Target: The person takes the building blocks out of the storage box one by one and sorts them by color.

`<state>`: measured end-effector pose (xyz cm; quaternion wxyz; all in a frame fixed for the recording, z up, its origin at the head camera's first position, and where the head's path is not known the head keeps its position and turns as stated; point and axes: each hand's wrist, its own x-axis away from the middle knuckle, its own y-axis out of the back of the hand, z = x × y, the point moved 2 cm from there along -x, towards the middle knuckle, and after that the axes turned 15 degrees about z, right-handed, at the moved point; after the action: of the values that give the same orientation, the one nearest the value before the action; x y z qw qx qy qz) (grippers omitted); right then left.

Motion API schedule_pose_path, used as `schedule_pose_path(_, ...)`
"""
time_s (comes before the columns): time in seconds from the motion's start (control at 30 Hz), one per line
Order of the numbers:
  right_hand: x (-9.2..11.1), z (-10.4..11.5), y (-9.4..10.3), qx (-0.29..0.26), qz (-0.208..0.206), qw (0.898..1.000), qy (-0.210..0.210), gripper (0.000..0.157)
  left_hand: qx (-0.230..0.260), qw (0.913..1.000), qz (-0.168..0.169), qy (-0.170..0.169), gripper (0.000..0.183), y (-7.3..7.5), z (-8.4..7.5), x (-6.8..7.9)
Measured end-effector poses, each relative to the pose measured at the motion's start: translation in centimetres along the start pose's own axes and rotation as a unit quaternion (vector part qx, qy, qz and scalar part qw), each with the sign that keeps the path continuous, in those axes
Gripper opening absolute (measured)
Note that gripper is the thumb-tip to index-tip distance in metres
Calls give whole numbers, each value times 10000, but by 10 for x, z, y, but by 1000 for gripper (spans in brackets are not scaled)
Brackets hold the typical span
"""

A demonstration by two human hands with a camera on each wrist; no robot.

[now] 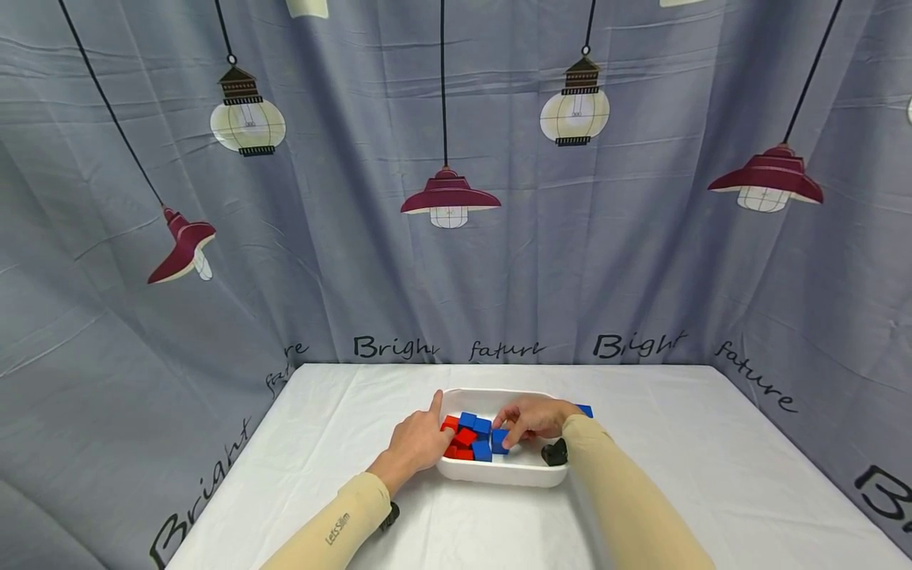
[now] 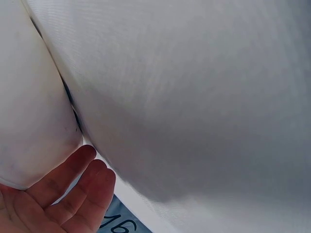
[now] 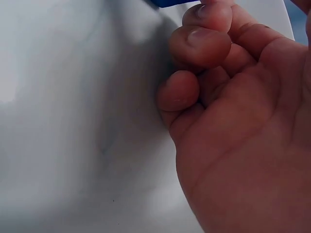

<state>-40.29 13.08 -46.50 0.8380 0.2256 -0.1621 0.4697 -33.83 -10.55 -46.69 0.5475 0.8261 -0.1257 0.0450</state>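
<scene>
A white plastic box (image 1: 502, 473) sits on the table with red blocks (image 1: 465, 437) and blue blocks (image 1: 481, 450) gathered in its left half. My left hand (image 1: 420, 437) grips the box's left end, thumb over the rim and fingers along the outer wall; in the left wrist view its fingertips (image 2: 99, 187) lie against that wall. Inside the box, my right hand (image 1: 536, 417) pinches a blue block (image 1: 500, 442) between thumb and fingers, beside the other blocks. Only a blue edge (image 3: 177, 2) of it shows at the top of the right wrist view.
Another blue block (image 1: 585, 410) lies to the right of the box, partly hidden by my right wrist. A white cloth covers the table (image 1: 342, 427). Behind it hangs a grey-blue curtain (image 1: 356, 261) with printed lamps. Dark wrist cameras sit under both wrists.
</scene>
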Motion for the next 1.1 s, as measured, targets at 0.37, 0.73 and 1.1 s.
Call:
schedule_pose_path(0.37,-1,1,0,21,61,10000,19,30,-85,9999,-85,-101,76,2,1,0)
schedule_pose_path(0.73,-3,-2,1,66,-137,9998,-120,33,29,10000,-46,-40,76,0,0,1)
schedule_pose_path(1.1,-2,0,1,164,-201,9996,-72,32,22,9999,-58,-88,76,0,1,1)
